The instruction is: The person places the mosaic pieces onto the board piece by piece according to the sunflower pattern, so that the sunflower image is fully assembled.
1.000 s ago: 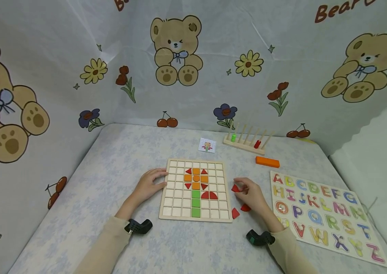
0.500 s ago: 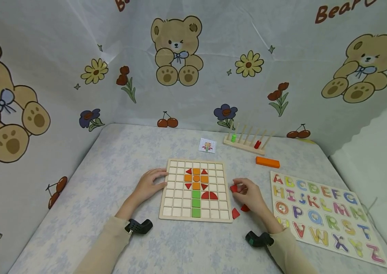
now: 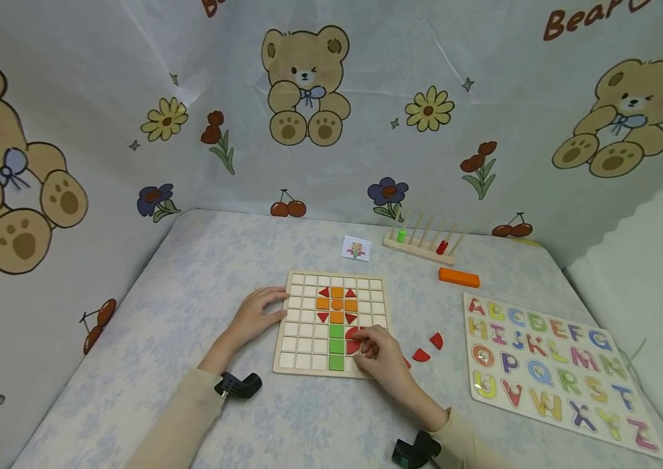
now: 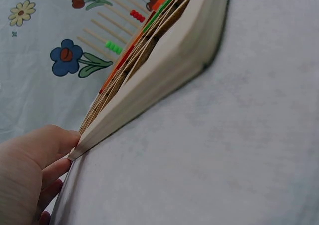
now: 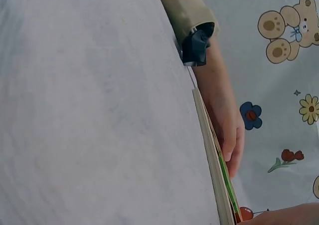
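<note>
My left hand (image 3: 260, 314) rests at the left edge of a wooden grid board (image 3: 302, 347), thumb and fingertips touching its rim. In the left wrist view, the left thumb (image 4: 47, 142) presses the board's edge. My right hand (image 3: 385, 357) is over the board's lower right part, pinching a red quarter-circle tile (image 3: 353, 346) just below other red tiles (image 3: 352, 333); the fingers partly cover it. Orange tiles (image 3: 337, 292), small red triangles and a column of green tiles (image 3: 336, 346) lie in the grid. The right hand (image 5: 286, 216) shows only partly in the right wrist view.
Loose red quarter-circle tiles (image 3: 421, 355) lie right of the board, one partly behind the right hand. Beyond the board are a picture card (image 3: 356, 248), a peg rack (image 3: 419, 249) with green and red beads, and an orange block (image 3: 458, 277). An alphabet board (image 3: 563, 371) lies at right.
My right hand has carried a red tile leftward from beside the board onto the grid, uncovering another loose red tile on the table. My left hand stays at the board's edge.
</note>
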Available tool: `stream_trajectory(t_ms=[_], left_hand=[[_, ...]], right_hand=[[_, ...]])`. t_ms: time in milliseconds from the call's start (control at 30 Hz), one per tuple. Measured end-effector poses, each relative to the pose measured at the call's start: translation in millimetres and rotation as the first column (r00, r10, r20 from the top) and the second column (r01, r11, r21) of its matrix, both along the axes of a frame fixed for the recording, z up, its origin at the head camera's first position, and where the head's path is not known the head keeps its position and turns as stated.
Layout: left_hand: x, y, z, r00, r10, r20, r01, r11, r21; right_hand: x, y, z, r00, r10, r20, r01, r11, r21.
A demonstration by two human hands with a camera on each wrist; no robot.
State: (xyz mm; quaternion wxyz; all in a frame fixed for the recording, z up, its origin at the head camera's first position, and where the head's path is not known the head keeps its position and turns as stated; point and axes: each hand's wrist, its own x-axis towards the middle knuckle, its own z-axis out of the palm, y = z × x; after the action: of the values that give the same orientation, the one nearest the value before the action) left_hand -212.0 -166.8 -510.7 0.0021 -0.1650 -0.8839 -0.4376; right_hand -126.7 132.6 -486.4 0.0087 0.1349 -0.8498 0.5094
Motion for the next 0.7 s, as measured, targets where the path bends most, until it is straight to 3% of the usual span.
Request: stream_trajectory(t_ms=[200,367,600,700], left_hand=[[0.1,-0.6,2.0,1.000,-0.005,-0.006,0.005,1.000,0.001],[0.1,-1.4,2.8,1.000,-0.003,-0.005,0.003,1.000,0.002],[0.4,-0.9,0.7,1.000,0.001,-0.008,-0.001,1.000,0.005],[1.6,-0.2,0.5,1.000,0.001,-0.008,-0.001,1.000,0.009]], right_hand=[[0.6,-1.2,-4.9,1.000,-0.008,-0.005,0.008,0.996,-0.093],[-0.1,-2.2,-6.7,1.000,-0.016,-0.022,0.013,0.994,-0.111],[-3.6,7.5,-2.6,0.997,-0.043,-0.063,0.040,0.998,-0.053],[-9.4,25.6,4.9,0.990,-0.097,-0.099,0.100,0.995,0.028]])
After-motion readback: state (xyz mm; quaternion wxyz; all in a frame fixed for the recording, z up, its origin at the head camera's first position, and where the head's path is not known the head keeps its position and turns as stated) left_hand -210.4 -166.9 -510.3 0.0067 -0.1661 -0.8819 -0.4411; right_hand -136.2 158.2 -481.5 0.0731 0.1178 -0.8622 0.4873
